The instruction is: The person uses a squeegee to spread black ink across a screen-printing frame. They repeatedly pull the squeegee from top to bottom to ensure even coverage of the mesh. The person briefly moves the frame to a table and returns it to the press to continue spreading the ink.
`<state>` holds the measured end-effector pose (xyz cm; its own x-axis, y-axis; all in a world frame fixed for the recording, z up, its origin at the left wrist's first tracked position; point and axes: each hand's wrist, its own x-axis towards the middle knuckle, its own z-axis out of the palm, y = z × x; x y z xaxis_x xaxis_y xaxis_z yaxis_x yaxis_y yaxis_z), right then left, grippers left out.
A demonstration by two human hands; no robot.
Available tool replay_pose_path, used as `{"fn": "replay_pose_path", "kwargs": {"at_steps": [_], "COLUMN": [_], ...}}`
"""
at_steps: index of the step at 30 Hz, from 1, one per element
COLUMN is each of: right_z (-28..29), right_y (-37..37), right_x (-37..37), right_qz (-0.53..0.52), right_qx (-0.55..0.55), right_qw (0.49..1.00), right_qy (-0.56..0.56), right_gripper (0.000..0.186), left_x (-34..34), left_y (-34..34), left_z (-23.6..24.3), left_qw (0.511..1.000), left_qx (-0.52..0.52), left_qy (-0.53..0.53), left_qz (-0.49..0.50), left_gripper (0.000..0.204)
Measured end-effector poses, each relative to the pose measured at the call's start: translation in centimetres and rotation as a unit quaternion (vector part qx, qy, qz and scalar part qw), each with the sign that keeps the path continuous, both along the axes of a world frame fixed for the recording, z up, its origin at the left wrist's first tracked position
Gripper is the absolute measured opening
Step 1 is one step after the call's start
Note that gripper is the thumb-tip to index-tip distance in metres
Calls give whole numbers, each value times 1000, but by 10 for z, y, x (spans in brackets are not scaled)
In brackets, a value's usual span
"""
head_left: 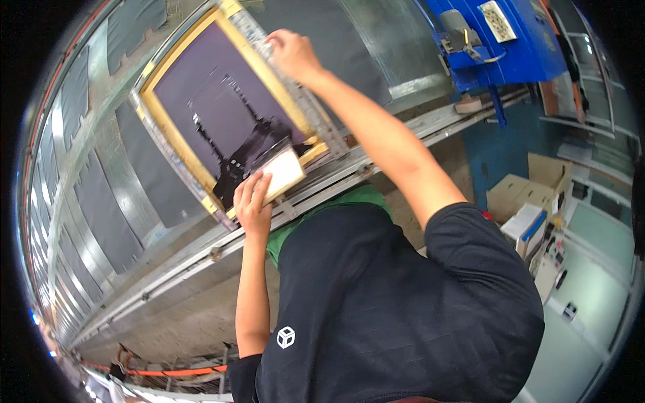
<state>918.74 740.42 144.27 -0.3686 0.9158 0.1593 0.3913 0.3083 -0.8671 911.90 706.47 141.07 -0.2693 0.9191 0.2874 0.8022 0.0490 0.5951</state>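
A screen-printing frame [156,79] with yellow-taped inner borders lies tilted across the long table. Its purple-grey mesh [201,67] carries black ink [232,168], thickest along the near end, with two dark streaks running away from it. My left hand [252,207] is closed on the left end of a squeegee [285,176] with a pale, broad handle. The squeegee rests at the frame's near end, next to the ink. At the frame's far right side, my right hand [295,57] has its fingers curled at the outer rail; the fingertips are partly hidden.
Metal rails [195,260] run along the table's near edge, close to my body. Dark sheets [107,195] lie in a row along the table to the left. A blue machine or cart [510,54] stands at the far right, with cardboard boxes [514,195] nearer.
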Motion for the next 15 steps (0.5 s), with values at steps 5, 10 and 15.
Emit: {"fn": "replay_pose_path", "kwargs": {"at_steps": [5,10,15], "right_z": [-14,-91,-123], "right_y": [87,171,163], "right_x": [97,236,270], "right_qz": [-11,-45,-73], "right_qx": [78,104,34], "right_qw": [997,992,993], "right_qy": [1,-58,-86], "right_gripper": [23,23,22], "left_x": [92,141,122], "left_y": [78,119,120], "left_z": [-3,6,-2], "left_qw": [998,990,964], "left_qx": [-16,-99,-124], "left_qy": [38,-87,-168], "left_qz": [-53,-47,164], "left_gripper": [65,54,27]}}
